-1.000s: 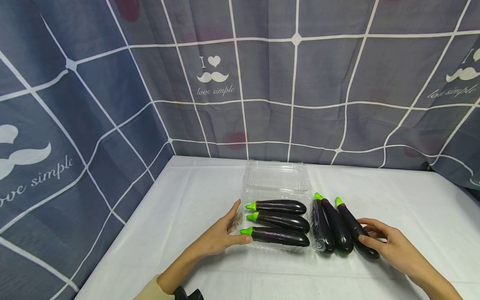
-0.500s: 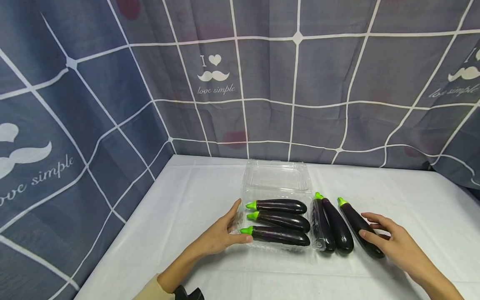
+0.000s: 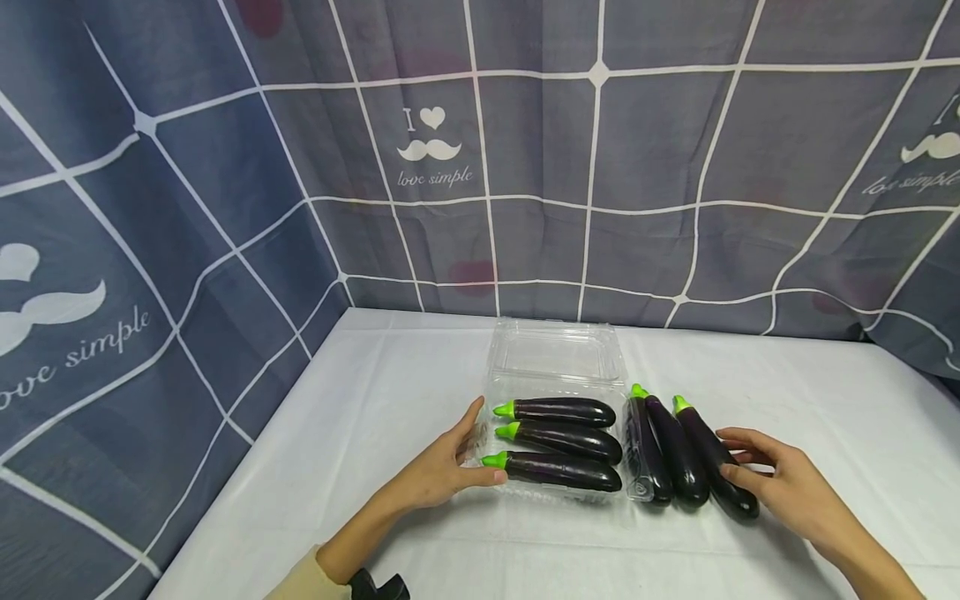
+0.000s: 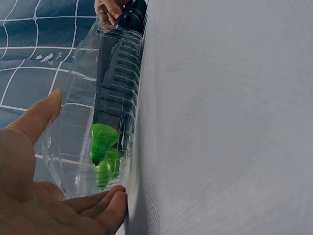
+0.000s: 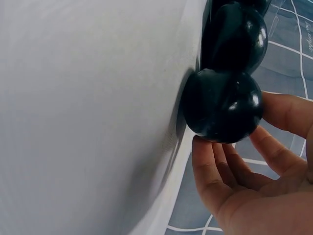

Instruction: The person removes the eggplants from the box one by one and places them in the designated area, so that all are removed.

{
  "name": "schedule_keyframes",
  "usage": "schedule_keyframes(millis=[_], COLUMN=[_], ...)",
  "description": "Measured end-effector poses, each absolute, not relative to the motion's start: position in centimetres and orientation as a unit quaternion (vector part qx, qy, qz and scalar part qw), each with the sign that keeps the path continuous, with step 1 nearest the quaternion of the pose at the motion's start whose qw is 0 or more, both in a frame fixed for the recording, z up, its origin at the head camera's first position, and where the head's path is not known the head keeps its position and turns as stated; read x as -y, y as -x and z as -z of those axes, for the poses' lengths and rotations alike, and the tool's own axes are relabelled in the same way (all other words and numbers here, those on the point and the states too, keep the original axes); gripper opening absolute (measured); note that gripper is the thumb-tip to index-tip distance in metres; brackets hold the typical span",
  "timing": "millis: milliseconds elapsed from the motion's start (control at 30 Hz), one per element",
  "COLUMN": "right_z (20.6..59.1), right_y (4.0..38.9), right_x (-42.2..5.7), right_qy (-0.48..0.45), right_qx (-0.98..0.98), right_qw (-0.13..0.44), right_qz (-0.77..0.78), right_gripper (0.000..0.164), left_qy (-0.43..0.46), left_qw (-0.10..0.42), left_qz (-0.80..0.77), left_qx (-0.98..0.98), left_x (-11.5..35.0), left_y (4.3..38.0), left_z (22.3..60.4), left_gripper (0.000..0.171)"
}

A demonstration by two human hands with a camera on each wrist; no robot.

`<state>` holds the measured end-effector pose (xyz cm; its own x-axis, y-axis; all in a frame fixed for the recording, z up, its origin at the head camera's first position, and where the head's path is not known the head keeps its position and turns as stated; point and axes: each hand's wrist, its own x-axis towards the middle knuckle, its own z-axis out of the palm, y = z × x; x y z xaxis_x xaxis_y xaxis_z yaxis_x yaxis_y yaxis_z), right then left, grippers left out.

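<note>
Three glossy dark eggplants with bright green stems lie side by side in the clear plastic clamshell container (image 3: 555, 390), its lid folded back; the front one (image 3: 562, 472) is nearest the edge. My left hand (image 3: 442, 471) holds the container's left end, thumb and fingers spread around it in the left wrist view. To the right, three more eggplants stand close in a row, stems pointing away. My right hand (image 3: 787, 483) grips the outermost eggplant (image 3: 712, 458) near its thick end. In the right wrist view this eggplant (image 5: 222, 105) meets the neighbouring one (image 5: 237, 39).
A white cloth (image 3: 570, 550) covers the table. Grey checked curtain (image 3: 645, 150) hangs behind and along the left. Clear plastic partly overlaps the side of the leftmost loose eggplant (image 3: 651, 458).
The outermost eggplant shifts right with my right hand, then comes back left against its neighbour. My left hand stays at the container.
</note>
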<state>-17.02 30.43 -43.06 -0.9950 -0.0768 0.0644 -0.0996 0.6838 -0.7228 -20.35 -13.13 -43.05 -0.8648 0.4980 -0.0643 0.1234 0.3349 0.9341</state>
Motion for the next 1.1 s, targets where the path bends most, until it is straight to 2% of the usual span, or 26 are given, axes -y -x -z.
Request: schedule_keyframes(millis=[367, 533, 667, 1100], right_z=[42.4, 41.6, 40.7, 38.1], right_y=[17.0, 16.7, 16.5, 16.8], right_x=[-30.3, -29.0, -26.9, -19.8], right_qy=[-0.023, -0.048, -0.106, -0.22], right_qx=[0.92, 0.91, 0.891, 0.871], right_qw=[0.035, 0.106, 0.141, 0.061], right_qz=[-0.39, -0.398, -0.419, -0.434], right_gripper=[0.051, 0.045, 0.039, 0.036], left_qy=[-0.198, -0.199, -0.198, -0.197], left_qw=[0.173, 0.17, 0.169, 0.166], left_qz=[-0.544, -0.543, -0.539, -0.536], left_qx=[-0.797, -0.798, -0.801, -0.804], left_x=[13.2, 13.2, 13.3, 13.2], left_y=[20.4, 20.3, 20.2, 20.2], left_z=[42.9, 42.7, 42.8, 42.9], left_gripper=[0.108, 0.109, 0.109, 0.11])
